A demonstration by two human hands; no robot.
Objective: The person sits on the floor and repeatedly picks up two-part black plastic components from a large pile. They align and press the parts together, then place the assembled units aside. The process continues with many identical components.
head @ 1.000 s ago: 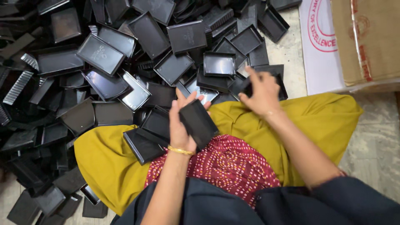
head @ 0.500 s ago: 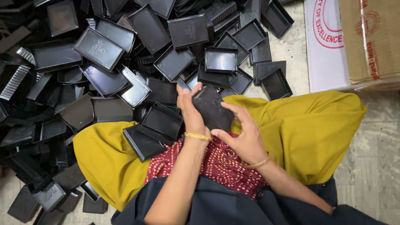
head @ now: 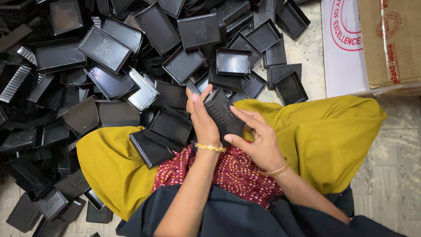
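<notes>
Over the lap, both hands are clamped on a black tray (head: 224, 115), left hand (head: 202, 118) behind it and right hand (head: 258, 140) on its near edge; it looks light, thin, stiff and slick, best gripped by the rims.
</notes>
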